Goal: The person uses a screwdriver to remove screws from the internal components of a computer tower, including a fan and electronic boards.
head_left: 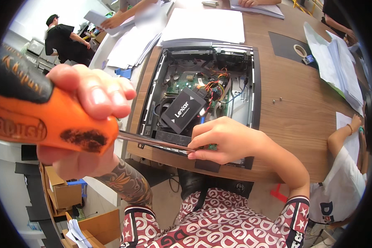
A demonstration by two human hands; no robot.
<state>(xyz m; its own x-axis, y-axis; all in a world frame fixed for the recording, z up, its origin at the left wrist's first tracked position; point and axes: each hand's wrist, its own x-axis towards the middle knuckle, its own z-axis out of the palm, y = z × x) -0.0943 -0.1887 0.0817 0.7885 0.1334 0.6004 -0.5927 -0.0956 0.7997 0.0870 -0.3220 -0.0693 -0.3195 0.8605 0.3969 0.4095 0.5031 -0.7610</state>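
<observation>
Close to the camera at the left, my left hand (96, 93) is closed round the orange and black handle of a screwdriver (28, 115). Its long metal shaft runs to the right, over the near edge of an open computer case (256, 89). There my right hand (227, 142) pinches the shaft's tip between thumb and fingers; whether a screw sits at the tip is hidden. Just beyond those fingers, a black solid-state drive (183, 109) lies tilted inside the case. Coloured cables (213, 89) and a green circuit board (180, 86) show farther in.
Two small screws (277, 100) lie on the wooden table (287, 136) right of the case. A tape roll (300, 51) rests on a dark sheet. Paper stacks (204, 25) lie beyond the case. Other people's hands (111, 20) are at the table's far and right sides.
</observation>
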